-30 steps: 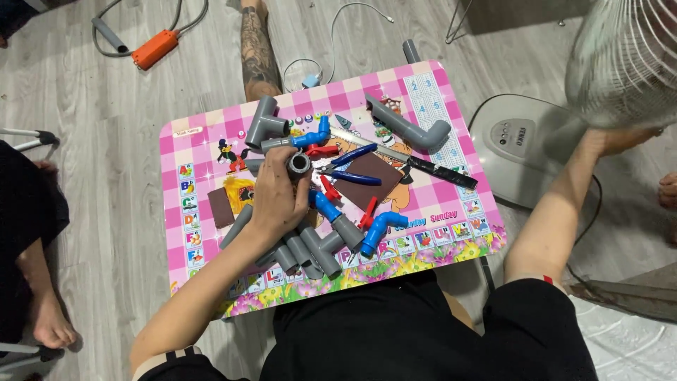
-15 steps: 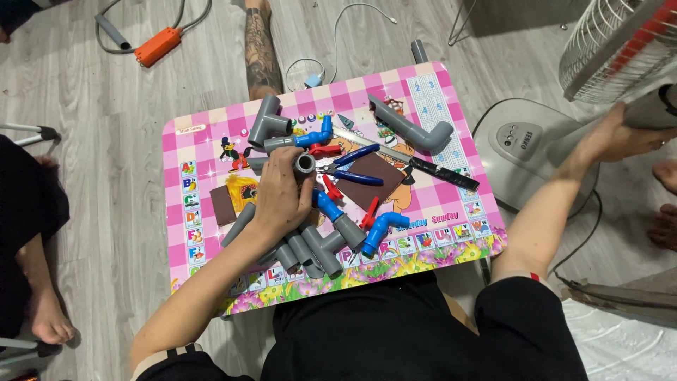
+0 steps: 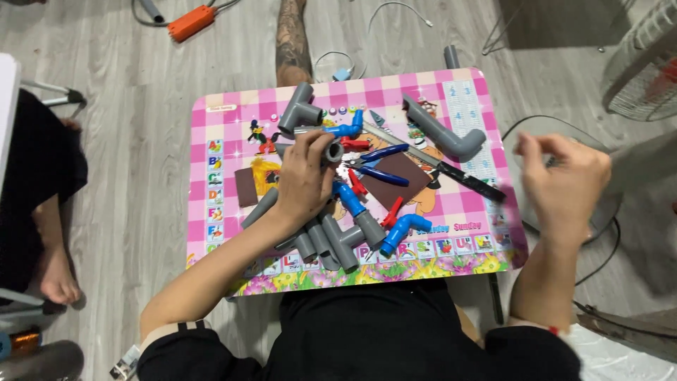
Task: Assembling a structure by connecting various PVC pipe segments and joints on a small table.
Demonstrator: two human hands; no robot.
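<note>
My left hand [image 3: 303, 180] is closed around a grey pipe fitting [image 3: 333, 152] over the middle of a small pink checked table [image 3: 226, 233]. Grey pipe pieces [image 3: 331, 243] lie under and just below that hand. My right hand [image 3: 564, 180] hovers past the table's right edge, fingers loosely spread, holding nothing. Between the hands lie blue-handled pliers [image 3: 377, 164], a blue elbow fitting [image 3: 400, 231], red valve handles [image 3: 392, 212], a brown pad [image 3: 398, 180] and a black-handled knife [image 3: 458, 176]. A grey elbow pipe [image 3: 444, 130] rests at the upper right, a grey tee [image 3: 300, 109] at the top.
A standing fan [image 3: 645, 63] and its round base [image 3: 557, 141] sit right of the table. Another person's tattooed leg [image 3: 290, 42] reaches the far edge; a different person's bare foot [image 3: 53, 271] is at left. An orange tool [image 3: 190, 22] and cables lie on the wooden floor.
My right hand has come back from the fan toward the table's right edge. The view has moved closer. My left hand stays on the grey fitting.
</note>
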